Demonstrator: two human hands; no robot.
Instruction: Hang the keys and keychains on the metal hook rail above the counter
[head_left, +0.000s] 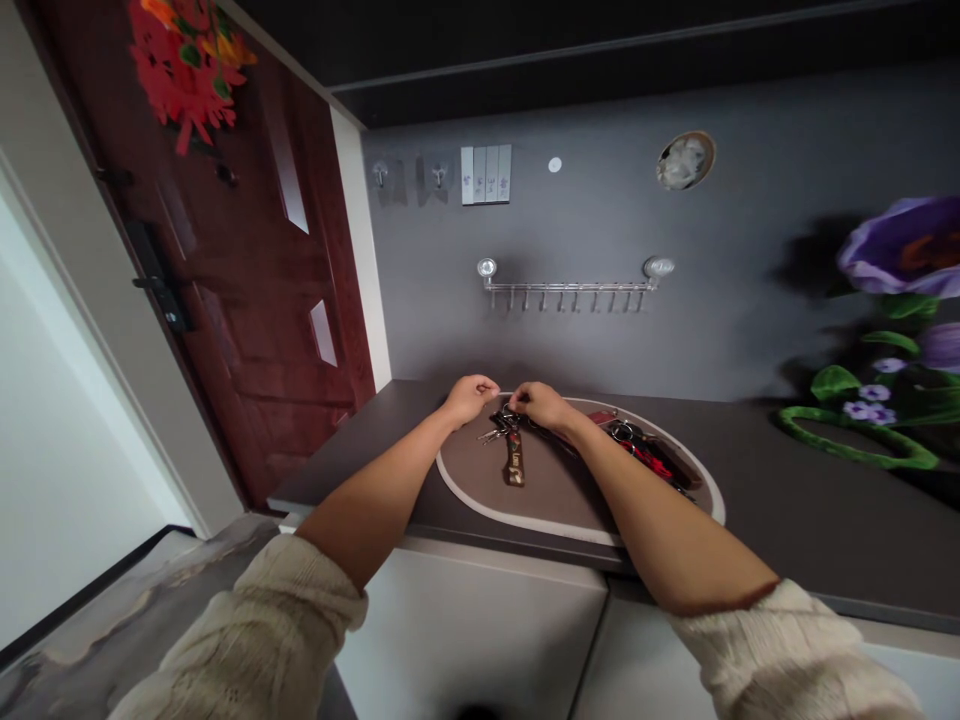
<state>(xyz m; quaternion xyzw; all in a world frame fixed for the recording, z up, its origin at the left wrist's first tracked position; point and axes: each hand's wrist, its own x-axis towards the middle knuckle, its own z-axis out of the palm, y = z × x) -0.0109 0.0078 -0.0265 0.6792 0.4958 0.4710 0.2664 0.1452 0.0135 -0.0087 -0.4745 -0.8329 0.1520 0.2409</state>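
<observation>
Both my hands reach over an oval tray (pixel 480 505) with a pale rim that lies on a dark counter. My left hand (pixel 471 396) is closed in a pinch at the ring end of a bunch of keys (pixel 501 428). My right hand (pixel 541 404) is closed beside it, fingers pinched on the same key ring. A brown strap fob (pixel 514 464) hangs from the bunch and lies flat on the tray. More keys with a red fob (pixel 646 456) lie on the tray, to the right of my right forearm.
A metal hook rail (pixel 571 290) is fixed to the grey wall above the tray, with two small hooks (pixel 409 177) and a switch panel (pixel 486 174) higher up. A red-brown door (pixel 247 250) stands to the left. Purple flowers (pixel 900 330) stand at the right.
</observation>
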